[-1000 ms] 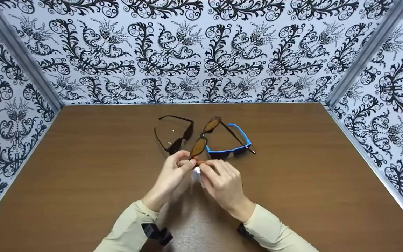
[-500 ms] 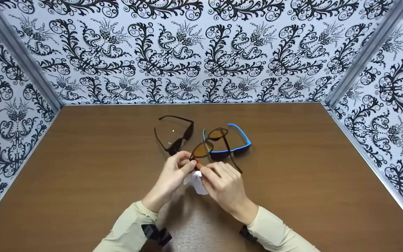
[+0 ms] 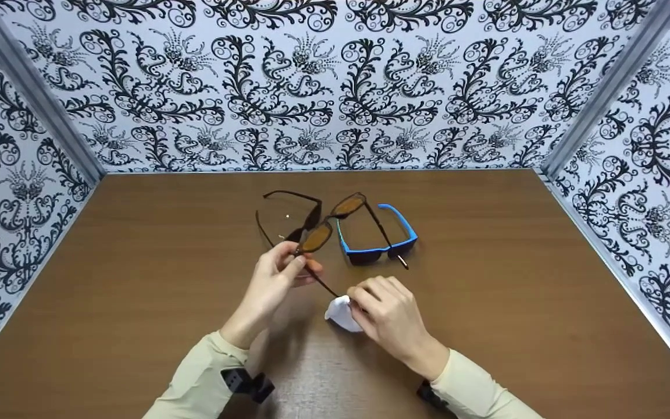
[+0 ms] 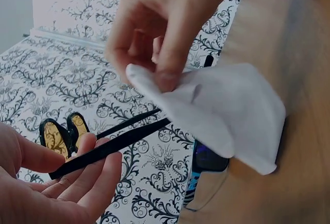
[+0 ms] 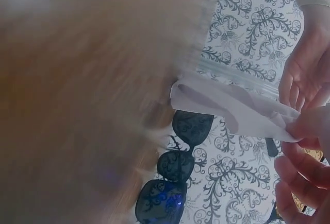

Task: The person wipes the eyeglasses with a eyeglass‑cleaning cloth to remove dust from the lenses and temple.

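In the head view, my left hand [image 3: 268, 285] holds brown-framed sunglasses [image 3: 316, 237] with amber lenses at one corner, raised over the table. One of their temples slants toward my right hand [image 3: 390, 317], which pinches a white cloth [image 3: 344, 315] at that temple's tip. The left wrist view shows the dark temple [image 4: 111, 148] lying across my left fingers and running behind the draped cloth [image 4: 237, 108]. In the right wrist view, the cloth [image 5: 221, 103] hangs from my right thumb and fingertips.
Blue-framed sunglasses [image 3: 370, 251] lie unfolded behind the hands, partly overlapped by the held pair. Black sunglasses [image 3: 314, 216] lie unfolded to their left. Patterned panels [image 3: 335, 87] wall the wooden table [image 3: 515, 279] at the back and sides.
My hands have moved apart: the left slightly left, the right toward the lower right with the cloth, baring a length of temple between them. The amber-lens sunglasses have turned and shifted left.
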`<state>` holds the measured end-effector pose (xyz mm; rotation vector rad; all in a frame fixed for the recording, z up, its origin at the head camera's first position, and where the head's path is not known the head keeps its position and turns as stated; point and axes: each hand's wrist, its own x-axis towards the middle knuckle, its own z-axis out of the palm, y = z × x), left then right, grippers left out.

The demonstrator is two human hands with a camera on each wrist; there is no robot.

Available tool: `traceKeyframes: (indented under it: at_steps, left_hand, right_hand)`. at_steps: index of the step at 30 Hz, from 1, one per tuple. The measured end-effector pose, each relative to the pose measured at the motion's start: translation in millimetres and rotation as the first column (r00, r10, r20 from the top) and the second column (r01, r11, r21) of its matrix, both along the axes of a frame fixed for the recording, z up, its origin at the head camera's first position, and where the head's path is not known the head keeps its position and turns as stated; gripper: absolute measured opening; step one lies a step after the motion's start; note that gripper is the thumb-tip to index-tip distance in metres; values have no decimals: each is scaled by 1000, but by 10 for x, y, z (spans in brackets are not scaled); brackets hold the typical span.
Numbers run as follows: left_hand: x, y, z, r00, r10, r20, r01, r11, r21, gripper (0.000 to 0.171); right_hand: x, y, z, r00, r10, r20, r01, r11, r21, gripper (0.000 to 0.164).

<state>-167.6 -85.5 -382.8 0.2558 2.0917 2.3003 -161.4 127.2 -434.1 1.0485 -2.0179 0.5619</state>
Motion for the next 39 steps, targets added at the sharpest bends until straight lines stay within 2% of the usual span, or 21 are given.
traceKeyframes:
  at_steps: [8,13,20,25,28,34,39]
  left_hand:
    - [-18,-116,53,998,49,27,-50,999,12,11]
    - [-47,-229,54,993,102,56,-105,993,46,11]
    - [-85,-452,34,987,147,67,-151,986,64,13]
    - [-98,-607,19,981,178,74,-182,982,49,14]
    - [-118,-700,-7,976,204,80,-208,977,48,14]
    - [-134,-922,-36,964,251,88,-255,966,46,14]
    - [-99,-1146,31,959,283,30,-283,959,1,15]
  right_hand:
    - [8,70,50,999,2,48,-2,1000,0,14]
    - [21,129,129,988,7,153,-7,1000,-4,16]
    - [13,291,268,944,-16,330,-7,998,68,17]
    - [4,417,323,909,-31,416,-19,993,117,17]
    - [14,468,317,899,-35,437,-19,993,120,16]
    - [47,520,284,897,-23,441,-31,993,115,17]
    - [55,545,272,902,-23,431,-26,994,108,20]
